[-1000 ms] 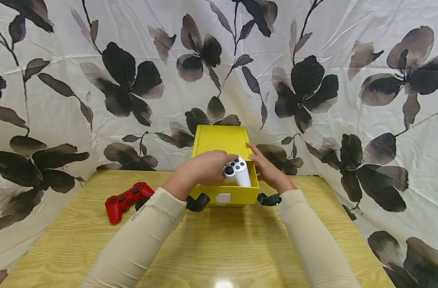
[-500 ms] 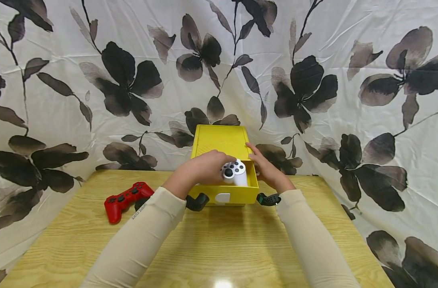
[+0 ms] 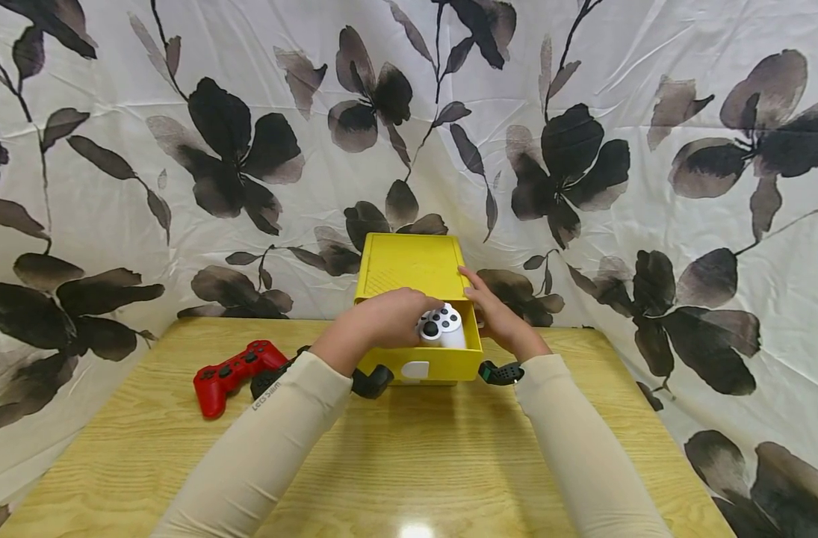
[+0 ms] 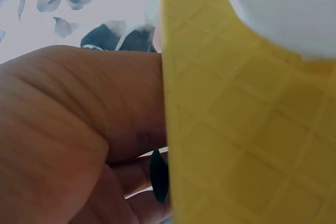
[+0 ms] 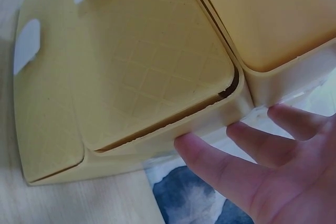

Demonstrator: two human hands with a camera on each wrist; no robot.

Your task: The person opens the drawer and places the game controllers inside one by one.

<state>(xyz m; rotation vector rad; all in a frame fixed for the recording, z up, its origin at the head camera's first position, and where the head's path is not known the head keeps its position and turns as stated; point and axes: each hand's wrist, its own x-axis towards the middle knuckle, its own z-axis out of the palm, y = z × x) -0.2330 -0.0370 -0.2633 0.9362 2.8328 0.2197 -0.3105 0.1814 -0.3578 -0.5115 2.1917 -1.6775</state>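
In the head view, a white game controller [image 3: 454, 333] with dark buttons and a dark thumbstick sits within the pulled-out top drawer [image 3: 449, 365] of a yellow drawer unit [image 3: 411, 258]. My left hand [image 3: 388, 321] grips its left part, fingers reaching down inside the drawer. In the left wrist view those fingers [image 4: 131, 177] go behind the drawer front, with a dark rounded piece beside them. My right hand [image 3: 499, 314] rests against the unit's right side; the right wrist view shows its fingertips [image 5: 189, 142] on the yellow side wall, fingers extended.
A red game controller [image 3: 237, 370] lies on the wooden table [image 3: 409, 463] to the left, partly behind my left sleeve. A floral cloth [image 3: 409, 142] hangs behind the table. White handles [image 5: 27, 45] mark the lower drawers in the right wrist view.
My left hand has lowered the white controller slightly, so it sits deeper in the drawer. The right hand stays against the unit's side.
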